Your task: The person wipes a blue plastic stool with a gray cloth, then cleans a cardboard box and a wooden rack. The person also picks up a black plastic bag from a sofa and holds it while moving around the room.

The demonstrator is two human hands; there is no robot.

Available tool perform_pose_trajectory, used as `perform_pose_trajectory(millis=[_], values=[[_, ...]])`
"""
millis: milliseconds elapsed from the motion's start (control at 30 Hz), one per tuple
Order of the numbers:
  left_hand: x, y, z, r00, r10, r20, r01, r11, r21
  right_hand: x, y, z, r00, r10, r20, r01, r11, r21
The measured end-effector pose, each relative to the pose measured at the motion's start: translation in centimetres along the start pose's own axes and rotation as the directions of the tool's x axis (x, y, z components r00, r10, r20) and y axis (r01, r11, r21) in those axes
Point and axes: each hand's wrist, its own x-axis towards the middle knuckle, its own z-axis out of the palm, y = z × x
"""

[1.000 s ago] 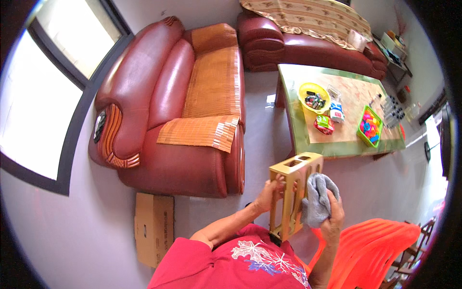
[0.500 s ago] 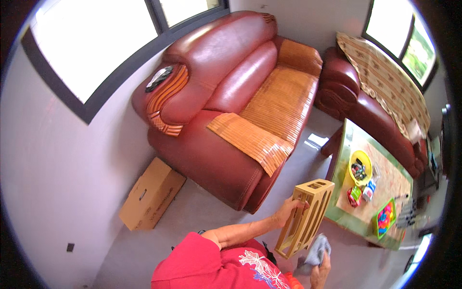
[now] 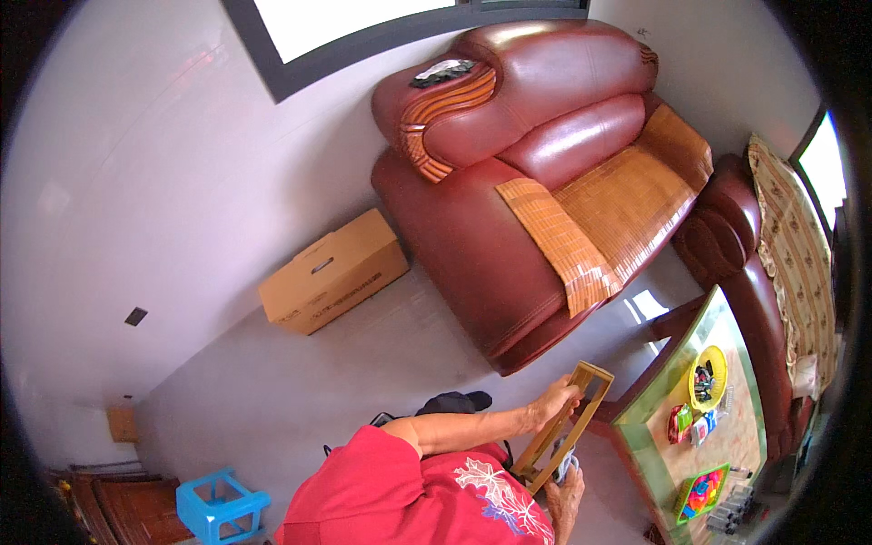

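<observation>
My left hand [image 3: 552,405] grips a light wooden frame-like rack [image 3: 579,427] by its upper side, fingers wrapped round its edge. The rack is tilted, its top end away from me and its lower end close to my red shirt. At that lower end my right hand [image 3: 565,501] is closed on a grey cloth [image 3: 570,465]. The cloth lies against the rack's lower part and is partly hidden by it and by my fingers.
To the right stands a low table [image 3: 636,436] with a yellow basket [image 3: 723,368], packets and a green tray [image 3: 683,509]. A dark red sofa [image 3: 463,245] is ahead. A cardboard box [image 3: 350,272] lies by the wall; a blue stool [image 3: 204,504] stands at lower left.
My view has swung left, bringing the blue stool in. The rack has turned, showing its open frame. The cloth in my right hand has come from beside the rack to its lower end.
</observation>
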Motion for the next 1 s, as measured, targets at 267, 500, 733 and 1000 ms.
perform_pose_trajectory(millis=[267, 500, 733, 1000], values=[[-6.4, -2.1, -0.9, 0.994, 0.069, -0.089, -0.059, 0.992, 0.115, -3.5, 2.3, 4.0, 0.994, -0.050, -0.095, 0.075, 0.956, 0.282], [-12.9, -4.7, -5.7, 0.980, 0.199, 0.002, -0.194, 0.953, 0.232, -4.1, -1.4, 5.2, 0.971, -0.237, -0.008, 0.229, 0.924, 0.306], [-15.6, -6.0, -13.3, 1.000, 0.001, -0.005, 0.000, 0.983, 0.185, -0.2, -0.9, 12.2, 0.953, -0.217, 0.212, 0.074, 0.844, 0.532], [-18.4, 1.9, -23.8, 0.927, 0.137, -0.349, -0.131, 0.991, 0.039, 2.8, -16.0, 14.6, 0.793, -0.146, 0.592, -0.285, 0.769, 0.572]])
